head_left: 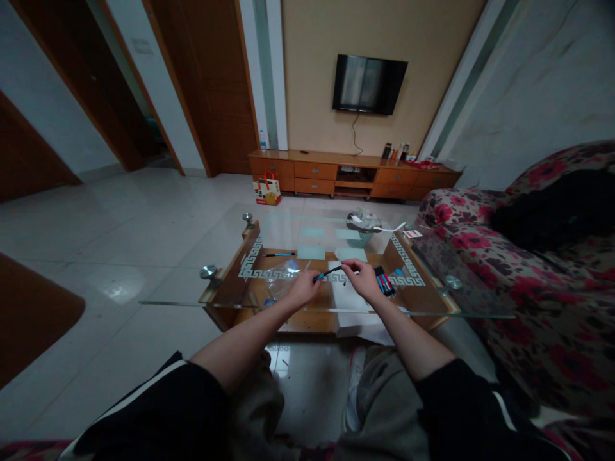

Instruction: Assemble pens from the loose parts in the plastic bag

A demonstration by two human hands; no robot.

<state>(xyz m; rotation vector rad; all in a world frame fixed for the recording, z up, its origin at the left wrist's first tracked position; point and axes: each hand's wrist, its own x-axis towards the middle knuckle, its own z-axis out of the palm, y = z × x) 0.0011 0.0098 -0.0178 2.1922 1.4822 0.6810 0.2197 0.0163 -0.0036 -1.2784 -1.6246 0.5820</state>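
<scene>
Above the glass table (182,282), my left hand (305,288) is closed around the blue end of a blue-and-black pen (329,273). The fingers of my right hand (361,278) pinch the pen's dark other end, so it spans both hands at a slight tilt. Just right of my right hand lies a row of several blue, red and black pens (384,282). A single blue-and-black pen (280,255) rests on the table beyond my left hand. Near my left hand is a clear plastic bag (280,275).
A lined waste basket (362,237) stands by the table's far right. A white box (346,294) shows through the glass. Metal knobs (208,272) join glass and wooden base. A flowered sofa (480,256) is at right; a paper gift bag (267,190) stands by the TV cabinet (314,171).
</scene>
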